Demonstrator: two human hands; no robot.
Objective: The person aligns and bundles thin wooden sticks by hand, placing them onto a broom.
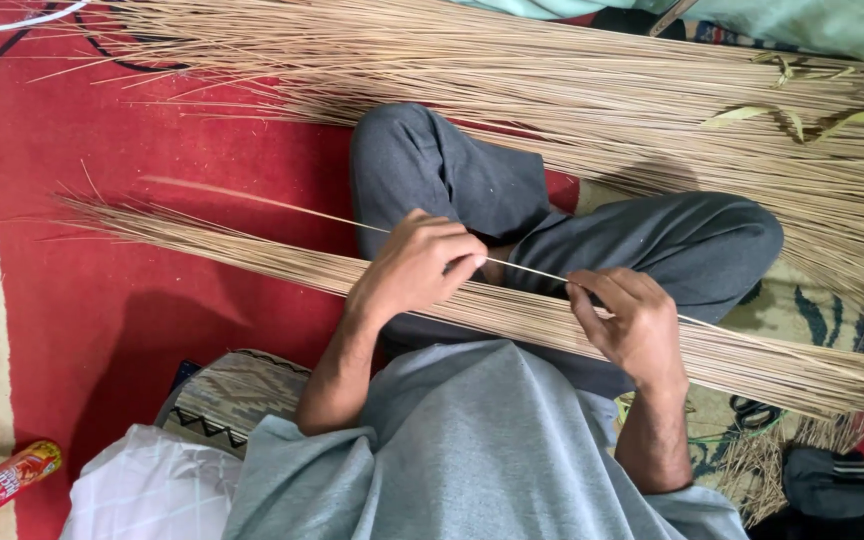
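Person is sitting cross-legged on a red carpet (102, 300), grey trouser knees rising just beyond both sets of fingers.

Left hand (414, 268): fingers are curling in tight, thumb and fingertips (474, 262) pinching a single thin stick (282, 205). The stick is running out from the pinch toward the left of the view, thin end hanging over the carpet.

Right hand (632, 322): fingers are bending inward, tips (580, 287) closing on the same stick where it is passing between the two hands. Whether the grip is firm or only a light touch cannot be told. The stick is carrying on past these fingers toward the right of the view.

Directly under both sets of fingers a bundle of sticks (252, 255) is lying across the lap, the left hand's heel resting on it, the right hand's fingers lying over it. The bundle is reaching well past both hands on either side.

Beyond the fingers, past the knees, a large heap of loose sticks (602, 90) is spreading across the floor, with a few flat yellow-green leaf strips (782, 118) lying on it.

Nearer the body than the left fingers: a white plastic bag (147, 490), a woven patterned cushion (237, 395) beside it, and a plastic bottle with a red label (7, 478) lying well apart at the carpet's edge.
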